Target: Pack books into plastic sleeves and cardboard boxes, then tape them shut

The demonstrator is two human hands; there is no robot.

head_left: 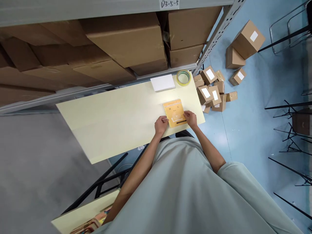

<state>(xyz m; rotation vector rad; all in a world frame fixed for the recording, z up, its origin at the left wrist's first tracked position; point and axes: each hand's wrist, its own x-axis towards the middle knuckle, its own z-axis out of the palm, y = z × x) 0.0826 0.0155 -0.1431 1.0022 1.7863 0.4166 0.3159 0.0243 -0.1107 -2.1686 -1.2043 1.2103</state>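
A small orange book (175, 112) lies flat on the pale cream table (117, 120), near its right front edge. My left hand (161, 124) grips the book's near left corner with curled fingers. On the book's near right corner, my right hand (190, 118) pinches the edge the same way. Both forearms reach forward from my light grey shirt.
A white pad (162, 82) and a roll of clear tape (183, 77) sit at the table's far right. Shelving with large cardboard boxes (126, 42) stands behind. Several small taped boxes (212, 91) lie on the blue floor to the right. Black metal frames (292, 130) stand further right.
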